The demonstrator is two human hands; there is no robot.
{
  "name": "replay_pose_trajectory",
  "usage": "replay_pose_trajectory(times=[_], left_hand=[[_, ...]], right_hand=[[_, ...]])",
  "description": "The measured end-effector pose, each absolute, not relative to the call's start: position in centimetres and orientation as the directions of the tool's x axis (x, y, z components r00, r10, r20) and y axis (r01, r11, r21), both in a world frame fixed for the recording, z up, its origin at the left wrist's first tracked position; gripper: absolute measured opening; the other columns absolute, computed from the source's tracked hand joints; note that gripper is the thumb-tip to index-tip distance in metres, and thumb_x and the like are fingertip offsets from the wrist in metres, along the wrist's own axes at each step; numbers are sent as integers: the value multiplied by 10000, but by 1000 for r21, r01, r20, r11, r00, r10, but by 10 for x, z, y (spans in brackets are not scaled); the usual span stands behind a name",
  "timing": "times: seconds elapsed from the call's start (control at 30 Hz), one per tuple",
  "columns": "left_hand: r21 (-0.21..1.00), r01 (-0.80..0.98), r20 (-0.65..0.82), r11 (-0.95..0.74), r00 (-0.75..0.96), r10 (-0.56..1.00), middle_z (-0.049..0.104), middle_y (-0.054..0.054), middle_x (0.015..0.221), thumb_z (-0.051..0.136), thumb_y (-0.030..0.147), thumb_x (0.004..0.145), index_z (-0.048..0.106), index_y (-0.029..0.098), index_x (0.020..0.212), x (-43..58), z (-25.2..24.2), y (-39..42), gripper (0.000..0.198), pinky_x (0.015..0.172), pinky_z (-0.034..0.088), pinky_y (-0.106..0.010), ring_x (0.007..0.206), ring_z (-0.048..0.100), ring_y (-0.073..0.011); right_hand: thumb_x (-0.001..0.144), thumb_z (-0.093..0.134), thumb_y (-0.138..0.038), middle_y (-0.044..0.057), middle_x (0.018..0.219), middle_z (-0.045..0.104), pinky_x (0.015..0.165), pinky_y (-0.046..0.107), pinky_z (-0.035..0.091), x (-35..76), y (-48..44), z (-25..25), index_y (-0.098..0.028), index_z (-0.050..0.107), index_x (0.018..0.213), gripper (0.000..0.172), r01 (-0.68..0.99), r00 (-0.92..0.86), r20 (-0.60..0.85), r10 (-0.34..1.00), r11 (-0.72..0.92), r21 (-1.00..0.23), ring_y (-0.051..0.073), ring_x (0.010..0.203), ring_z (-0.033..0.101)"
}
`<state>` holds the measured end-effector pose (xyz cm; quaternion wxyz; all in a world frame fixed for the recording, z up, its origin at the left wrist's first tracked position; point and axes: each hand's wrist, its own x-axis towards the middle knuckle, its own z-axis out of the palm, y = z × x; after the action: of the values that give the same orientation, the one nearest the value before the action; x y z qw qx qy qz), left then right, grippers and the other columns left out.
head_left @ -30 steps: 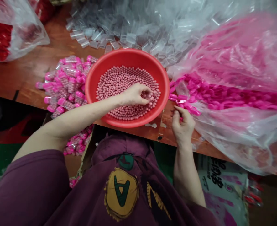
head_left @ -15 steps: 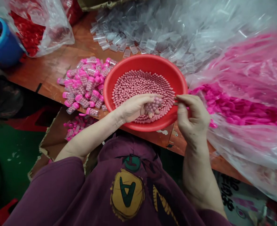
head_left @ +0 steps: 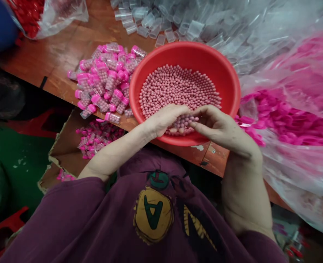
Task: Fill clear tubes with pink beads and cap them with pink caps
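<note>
Pink beads (head_left: 178, 86) fill the bottom of a red plastic basin (head_left: 227, 91) that sits at the near edge of a brown wooden table (head_left: 65, 47), right in front of the person. Both hands meet over the near side of the basin. The left hand (head_left: 165, 118) is curled, palm down, around a small clear tube packed with beads (head_left: 185, 122), its fingers wrapped about the tube. The right hand (head_left: 219, 126) comes in from the other side with thumb and fingertips pinched together at the tube's end; whether it holds anything between them cannot be told. To the left of the basin, touching its wall, lies a heap of filled tubes with pink caps (head_left: 106, 78). Beyond the basin lies a pile of empty clear tubes (head_left: 178, 25). On the right, loose pink caps (head_left: 282, 120) lie in a clear plastic bag. Below the table edge, a cardboard box (head_left: 65, 153) holds more filled tubes.
</note>
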<state>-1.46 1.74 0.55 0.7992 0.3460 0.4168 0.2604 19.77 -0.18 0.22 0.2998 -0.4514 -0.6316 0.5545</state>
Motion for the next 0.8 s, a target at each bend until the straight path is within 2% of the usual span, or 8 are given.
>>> replay_pose_trajectory(times=[0.13, 0.23, 0.37, 0.47, 0.53, 0.6, 0.67, 0.8], left_hand=[[750, -159, -501, 642, 498, 708, 641, -45, 668, 633, 290, 984, 667, 160, 795, -14, 5, 17, 232, 506, 252, -245, 577, 557, -99], [725, -226, -509, 651, 461, 727, 690, -52, 732, 660, 279, 983, 704, 148, 872, -15, 3, 18, 177, 510, 297, -227, 611, 596, -105], [683, -398, -506, 613, 347, 790, 744, -59, 837, 698, 294, 988, 747, 141, 971, -16, 8, 19, 161, 496, 394, -217, 629, 656, -122], [679, -468, -490, 566, 285, 824, 773, -45, 891, 707, 412, 1053, 764, 182, 1094, -15, 13, 16, 241, 571, 528, -215, 724, 739, -147], [675, -478, -497, 562, 269, 825, 789, -42, 915, 719, 476, 1070, 762, 205, 1164, -13, 16, 12, 290, 606, 565, -214, 770, 772, -158], [665, -472, -509, 579, 281, 814, 795, -41, 924, 722, 478, 1075, 762, 208, 1180, -10, 15, 6, 292, 609, 571, -209, 767, 775, -153], [655, -466, -516, 595, 300, 802, 789, -36, 913, 726, 437, 1069, 764, 197, 1140, -7, 12, 1, 253, 598, 567, -202, 735, 759, -137], [648, -467, -516, 602, 312, 798, 791, -54, 921, 686, 417, 1093, 772, 179, 1140, -2, 5, -2, 258, 589, 573, -204, 753, 770, -147]], right_hand=[[878, 1010, -509, -5, 935, 782, 820, 376, 676, 199, 7, 2, -301, 742, 1042, 377, 145, -452, -187, 872, -135, -980, 218, 871, 747], [867, 1010, -554, -7, 930, 769, 812, 379, 658, 197, 8, -6, -298, 716, 1010, 415, 113, -357, -141, 923, -107, -988, 216, 862, 733], [1012, 839, -534, 8, 969, 762, 854, 405, 619, 185, -4, -21, -287, 694, 1024, 286, 340, -129, 160, 979, 195, -920, 215, 886, 699], [1084, 698, -388, 60, 1192, 829, 1110, 548, 566, 177, -16, -33, -300, 752, 1143, 119, 607, -156, 407, 900, 412, -679, 290, 1164, 743], [1094, 644, -339, 78, 1280, 822, 1171, 589, 535, 187, -22, -44, -318, 763, 1213, 170, 700, -86, 549, 832, 442, -561, 313, 1264, 729], [1093, 578, -317, 98, 1246, 805, 1138, 577, 561, 213, -24, -58, -310, 751, 1242, 228, 797, 102, 636, 765, 319, -512, 310, 1232, 723], [1057, 512, -278, 113, 1208, 789, 1144, 592, 553, 250, -22, -73, -276, 745, 1222, 285, 889, 273, 612, 742, 49, -455, 316, 1220, 704], [967, 544, -190, 205, 1265, 780, 1125, 671, 508, 315, -14, -96, -184, 766, 1148, 286, 899, 362, 397, 843, -203, -388, 380, 1225, 653]])
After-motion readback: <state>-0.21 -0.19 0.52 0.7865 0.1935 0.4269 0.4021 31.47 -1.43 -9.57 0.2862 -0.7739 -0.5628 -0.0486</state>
